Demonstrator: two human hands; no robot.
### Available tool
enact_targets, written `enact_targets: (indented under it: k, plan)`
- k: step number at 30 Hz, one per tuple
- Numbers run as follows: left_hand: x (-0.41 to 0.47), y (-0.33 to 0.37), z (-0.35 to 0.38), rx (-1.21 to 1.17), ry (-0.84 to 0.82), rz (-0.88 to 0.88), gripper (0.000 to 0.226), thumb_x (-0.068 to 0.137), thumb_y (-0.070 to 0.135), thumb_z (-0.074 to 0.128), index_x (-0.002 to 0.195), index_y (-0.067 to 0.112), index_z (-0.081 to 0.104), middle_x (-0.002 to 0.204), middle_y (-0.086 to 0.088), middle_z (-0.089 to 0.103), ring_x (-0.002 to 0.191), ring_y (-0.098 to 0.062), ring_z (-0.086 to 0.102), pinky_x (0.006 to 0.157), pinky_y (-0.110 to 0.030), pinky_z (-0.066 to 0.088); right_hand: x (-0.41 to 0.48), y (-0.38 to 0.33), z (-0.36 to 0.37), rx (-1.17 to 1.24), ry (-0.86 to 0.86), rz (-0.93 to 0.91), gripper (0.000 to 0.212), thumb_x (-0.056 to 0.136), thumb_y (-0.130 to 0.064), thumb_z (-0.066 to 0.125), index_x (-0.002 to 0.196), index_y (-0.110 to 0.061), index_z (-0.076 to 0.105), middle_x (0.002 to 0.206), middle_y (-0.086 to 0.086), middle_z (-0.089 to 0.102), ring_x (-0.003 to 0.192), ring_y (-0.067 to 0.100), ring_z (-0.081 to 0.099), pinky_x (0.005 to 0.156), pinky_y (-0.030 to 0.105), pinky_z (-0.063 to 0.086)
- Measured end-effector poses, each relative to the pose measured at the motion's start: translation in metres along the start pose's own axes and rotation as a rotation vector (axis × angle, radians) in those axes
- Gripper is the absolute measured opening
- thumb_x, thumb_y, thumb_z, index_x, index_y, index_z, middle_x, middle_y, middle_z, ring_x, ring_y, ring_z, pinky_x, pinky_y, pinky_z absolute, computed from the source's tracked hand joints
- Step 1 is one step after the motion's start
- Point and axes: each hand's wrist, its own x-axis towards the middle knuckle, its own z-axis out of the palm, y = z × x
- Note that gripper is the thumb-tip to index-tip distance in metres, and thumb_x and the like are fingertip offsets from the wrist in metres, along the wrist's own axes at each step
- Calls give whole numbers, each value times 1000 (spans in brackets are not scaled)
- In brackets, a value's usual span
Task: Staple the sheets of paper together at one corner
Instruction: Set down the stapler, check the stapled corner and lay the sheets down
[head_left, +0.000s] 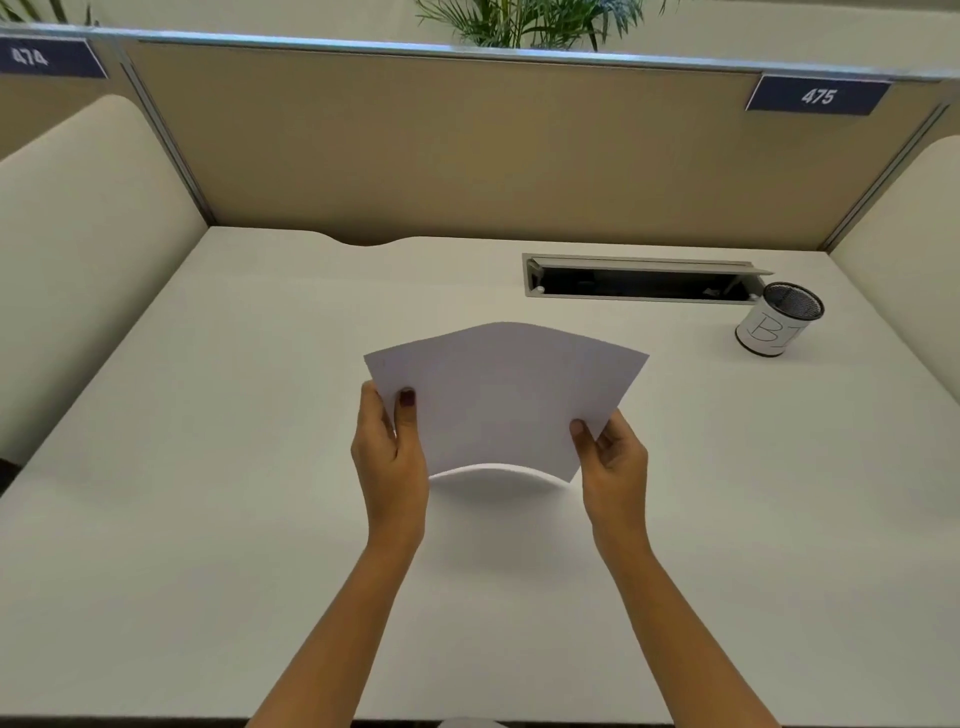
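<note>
White sheets of paper (501, 397) are held up above the middle of the white desk (208, 467), bowed upward in the middle. My left hand (389, 447) grips their left edge, thumb on top. My right hand (613, 457) pinches the right edge near the lower corner. The sheets lie on top of each other, so I cannot tell how many there are. No stapler is in view.
A mesh pen cup (779, 319) with a white label stands at the back right. An open cable tray slot (644, 283) is set into the desk behind the paper. Tan partition panels (441, 145) wall the desk at the back and cream panels at both sides.
</note>
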Motion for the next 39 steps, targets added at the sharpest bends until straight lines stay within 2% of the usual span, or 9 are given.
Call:
enact_targets:
  k: [3,8,12,18,23,28,32,37,39]
  plan:
    - [-2,3,-1,-18,17,14,19,100,22,41,100,38,50,90,12,60,77,2,56,67,-12,48,-2,-1,-2,-8,21,-28,27,94,-15,56,98,-40,63,90,-21,71,93,15,67,87,35,54]
    - [-6,-15,0,5,-18,-54,13,101,25,39,101,18,50,83,11,58,69,2,53,61,-11,45,-6,11,-3,-50,8,30,33,93,-14,57,93,-46,62,86,-19,67,89,24,63,88,48,52]
    - [-12,-26,2,31,-45,-89,15,101,27,37,100,25,51,88,9,59,73,2,54,63,-15,47,-9,19,-2,-43,-4,65,30,95,-13,54,98,-42,59,95,-21,66,93,8,65,90,33,53]
    - [-12,-26,3,17,-23,-61,19,101,27,37,104,17,52,90,6,59,72,1,54,63,-13,48,-6,21,-6,-25,32,53,27,94,-14,54,99,-40,58,96,-21,66,91,-2,66,77,12,51]
    - [-14,-46,4,53,-88,-131,18,101,28,36,98,38,50,96,14,60,80,6,57,68,-11,49,-9,39,-3,-118,0,80,19,95,-11,54,102,-29,57,85,-4,65,83,22,63,75,30,51]
    - [-17,-67,1,130,-141,-171,17,102,22,36,105,34,48,101,16,58,89,6,57,71,-4,45,-8,63,-2,-211,-31,127,18,96,-6,49,103,-22,55,93,15,65,88,34,59,77,30,46]
    - [-14,-84,0,207,-152,-179,16,101,19,36,110,24,49,100,17,57,92,0,57,72,-8,45,-1,75,-1,-286,-41,163,23,96,-4,47,118,-3,54,90,0,62,81,15,57,75,20,44]
    - [-7,-112,0,313,-182,-210,15,101,17,36,96,17,50,89,11,59,80,-10,58,65,-15,44,7,79,7,-357,-44,163,14,95,0,46,87,-11,50,63,-10,40,53,1,43,52,8,36]
    - [-1,-117,0,336,-167,-210,16,101,18,38,96,16,53,88,4,61,79,-13,57,60,-14,43,12,82,10,-355,-34,162,17,95,0,46,85,-14,49,65,-5,46,54,0,45,53,8,38]
